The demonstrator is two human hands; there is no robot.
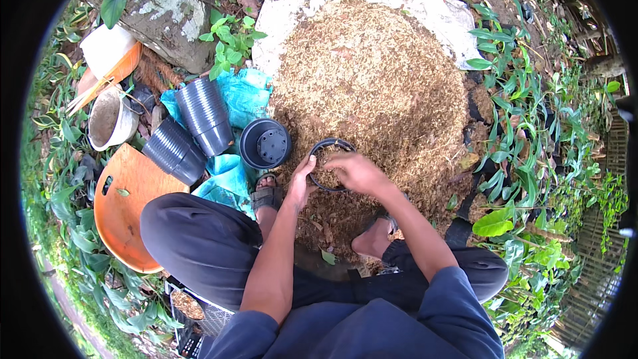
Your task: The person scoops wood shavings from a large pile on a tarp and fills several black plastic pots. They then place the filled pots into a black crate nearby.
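Note:
A black plastic plant pot (329, 163) holding light brown shredded material stands at the near edge of a large heap of the same material (369, 70). My left hand (301, 179) grips the pot's left side, thumb near the rim. Over the pot's right side is my right hand (356, 172), blurred, its fingers at the filling; whether they pinch any of it cannot be told. Just left of the heap, an empty black pot (265, 143) with drainage holes shows its inside. Beside it lie two stacks of nested black pots (204, 115), (174, 150) by a blue plastic sheet (244, 94).
The heap rests on a white sheet (279, 25). An orange plastic piece with a handle hole (132, 204), a whitish bowl (113, 118) and a large rock (169, 20) are at left. Leafy plants (518, 124) border the right. My sandalled feet flank the pot.

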